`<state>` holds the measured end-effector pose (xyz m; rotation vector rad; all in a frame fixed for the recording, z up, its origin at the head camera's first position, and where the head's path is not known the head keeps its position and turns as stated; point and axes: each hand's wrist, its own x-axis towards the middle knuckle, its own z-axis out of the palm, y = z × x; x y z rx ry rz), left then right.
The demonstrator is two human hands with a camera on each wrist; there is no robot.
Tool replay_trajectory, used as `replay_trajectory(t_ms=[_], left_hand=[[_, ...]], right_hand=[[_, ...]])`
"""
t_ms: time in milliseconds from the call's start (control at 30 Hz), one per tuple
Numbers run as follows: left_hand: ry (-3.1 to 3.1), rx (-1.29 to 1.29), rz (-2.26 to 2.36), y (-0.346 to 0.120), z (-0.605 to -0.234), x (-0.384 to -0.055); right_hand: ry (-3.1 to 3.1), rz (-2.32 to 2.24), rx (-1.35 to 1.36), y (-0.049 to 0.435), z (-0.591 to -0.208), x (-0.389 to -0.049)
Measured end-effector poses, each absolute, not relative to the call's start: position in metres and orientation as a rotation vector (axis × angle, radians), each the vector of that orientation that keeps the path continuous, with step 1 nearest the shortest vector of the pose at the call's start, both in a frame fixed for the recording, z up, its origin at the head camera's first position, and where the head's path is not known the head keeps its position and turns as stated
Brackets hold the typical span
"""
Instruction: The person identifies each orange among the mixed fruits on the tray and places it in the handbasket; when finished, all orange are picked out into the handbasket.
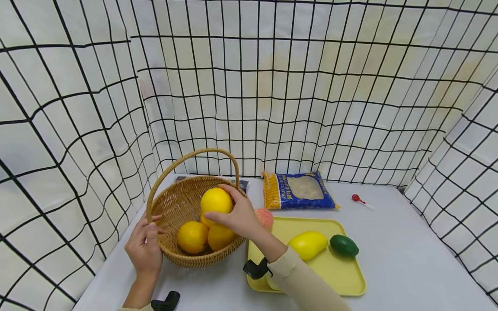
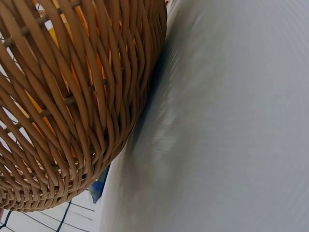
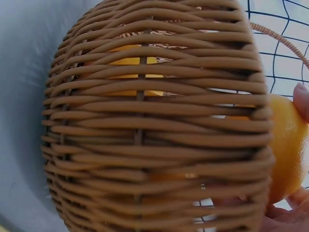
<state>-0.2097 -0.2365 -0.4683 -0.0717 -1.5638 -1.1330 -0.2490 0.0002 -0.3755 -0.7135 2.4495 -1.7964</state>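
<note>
A wicker basket [image 1: 175, 203] with a tall arched handle stands on the left of the table, tilted toward the camera. At its left rim, near the foot of the handle, my left hand [image 1: 144, 246] grips the weave. My right hand [image 1: 243, 216] holds a bright yellow-orange orange [image 1: 215, 200] between thumb and fingers, over the basket's right side. Below it, several oranges [image 1: 192, 237] lie in the basket, one partly hidden behind the held fruit. In the right wrist view the held orange [image 3: 285, 150] shows just past the basket's rim.
Right of the basket lies a yellow tray [image 1: 342, 280] with a yellow mango [image 1: 308, 245] and a dark green avocado-like fruit [image 1: 344, 245]. A pink peach [image 1: 264, 218] is partly hidden behind my right wrist. Farther back are a blue-and-yellow pasta bag [image 1: 297, 191] and a red lollipop [image 1: 355, 198].
</note>
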Motion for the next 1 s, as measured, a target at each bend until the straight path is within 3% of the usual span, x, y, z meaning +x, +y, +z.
replay_trajectory(t_ms=[1000], left_hand=[[-1.735,-0.06,-1.249,-0.244,-0.465,-0.207]], right_hand=[[2.654,-1.358,-0.739,-0.039,-0.379,-0.264]])
